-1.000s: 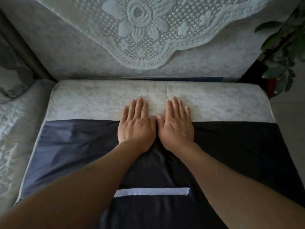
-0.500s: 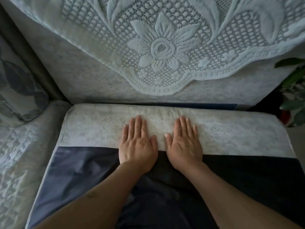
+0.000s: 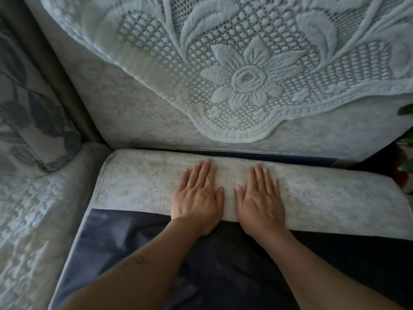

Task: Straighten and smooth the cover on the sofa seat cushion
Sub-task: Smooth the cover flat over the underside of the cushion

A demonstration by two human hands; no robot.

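The seat cushion lies before me with its dark navy fabric (image 3: pixel 125 240) facing up. A pale speckled band of its cover (image 3: pixel 138 184) runs along the far edge, against the sofa back. My left hand (image 3: pixel 196 198) and my right hand (image 3: pixel 260 198) rest flat on that pale band near its middle, palms down, fingers together and pointing away. The heels of both palms sit on the seam where pale meets navy. A small gap separates the two thumbs. Neither hand grips anything.
The sofa back (image 3: pixel 143 113) rises behind the cushion, draped with a white lace cloth (image 3: pixel 245 70) with a flower pattern. A patterned throw pillow (image 3: pixel 29 121) and a quilted seat cover (image 3: pixel 33 220) lie to the left. Green plant leaves (image 3: pixel 405 135) show at the right edge.
Both hands have slid forward from the navy fabric onto the pale band and moved apart. My view has tilted up toward the sofa back.
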